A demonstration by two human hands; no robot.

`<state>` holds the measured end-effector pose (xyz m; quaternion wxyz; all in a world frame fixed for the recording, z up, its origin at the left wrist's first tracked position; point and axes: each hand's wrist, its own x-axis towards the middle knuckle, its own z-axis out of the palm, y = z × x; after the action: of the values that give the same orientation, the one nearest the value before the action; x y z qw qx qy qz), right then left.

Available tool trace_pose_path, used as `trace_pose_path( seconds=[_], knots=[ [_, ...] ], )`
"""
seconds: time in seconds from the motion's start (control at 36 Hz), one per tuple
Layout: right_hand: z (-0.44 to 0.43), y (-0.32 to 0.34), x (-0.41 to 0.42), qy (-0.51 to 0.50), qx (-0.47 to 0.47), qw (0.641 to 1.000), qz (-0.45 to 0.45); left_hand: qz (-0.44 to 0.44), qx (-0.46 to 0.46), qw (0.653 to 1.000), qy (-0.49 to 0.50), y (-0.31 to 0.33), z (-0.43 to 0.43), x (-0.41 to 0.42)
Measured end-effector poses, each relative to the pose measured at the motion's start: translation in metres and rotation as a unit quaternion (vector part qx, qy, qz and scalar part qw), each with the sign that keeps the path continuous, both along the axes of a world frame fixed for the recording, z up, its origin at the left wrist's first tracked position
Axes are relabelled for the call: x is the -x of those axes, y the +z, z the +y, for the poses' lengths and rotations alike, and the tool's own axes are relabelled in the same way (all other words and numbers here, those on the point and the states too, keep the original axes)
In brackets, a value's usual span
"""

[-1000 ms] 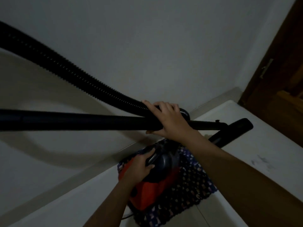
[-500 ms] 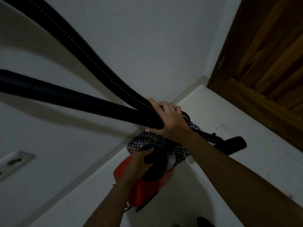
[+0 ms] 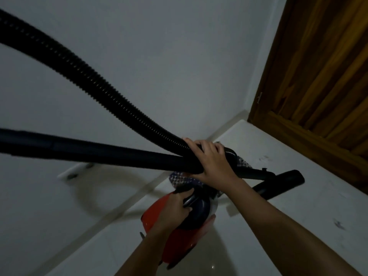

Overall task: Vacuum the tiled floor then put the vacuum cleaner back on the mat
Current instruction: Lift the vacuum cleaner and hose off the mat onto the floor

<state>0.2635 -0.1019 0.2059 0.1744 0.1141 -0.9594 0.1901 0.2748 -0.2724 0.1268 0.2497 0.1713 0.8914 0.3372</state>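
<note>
View from above into a dim corner of a room, where a person's two bare hands are handling a vacuum cleaner (image 3: pixel 179 242) with a red body and black top. The left hand (image 3: pixel 175 210), toward 6 o'clock from the middle of the view, is wrapping its fingers round the black carry handle (image 3: pixel 189 200) on top of the machine. The right hand (image 3: pixel 211 162), just at 1 o'clock from the left, is gripping the ribbed black hose (image 3: pixel 95 82) and the smooth black tube (image 3: pixel 89 154) together, fingers closed over both. Hose and tube are stretching away toward 9 and 10 o'clock. The black floor nozzle (image 3: pixel 278 184) is lying at 3 o'clock of the right hand, over the pale tiled floor (image 3: pixel 298 206). A patterned mat (image 3: pixel 179 178) is peeking out at 12 o'clock of the vacuum cleaner, mostly hidden by the hands; the red body is sitting over bare tile, and whether it is touching the floor cannot be told. A wooden door (image 3: pixel 318 76) is filling the 2 o'clock corner
</note>
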Motion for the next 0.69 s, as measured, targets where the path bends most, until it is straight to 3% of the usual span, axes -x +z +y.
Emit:
trace_pose_path(
  seconds=[0.28,0.47,0.69],
  knots=[
    [-0.076,-0.050,-0.056,0.002,-0.033,0.999,-0.026,-0.065,0.064,0.996,0.018,-0.047,-0.088,-0.065],
    [-0.120,-0.148,-0.070,-0.012,-0.026,0.997,-0.068,-0.001,0.096,0.994,-0.045,-0.146,-0.143,-0.091],
    [-0.142,-0.270,-0.076,-0.056,0.006,0.997,-0.053,-0.049,0.067,0.997,0.006,-0.266,-0.175,-0.091]
  ],
)
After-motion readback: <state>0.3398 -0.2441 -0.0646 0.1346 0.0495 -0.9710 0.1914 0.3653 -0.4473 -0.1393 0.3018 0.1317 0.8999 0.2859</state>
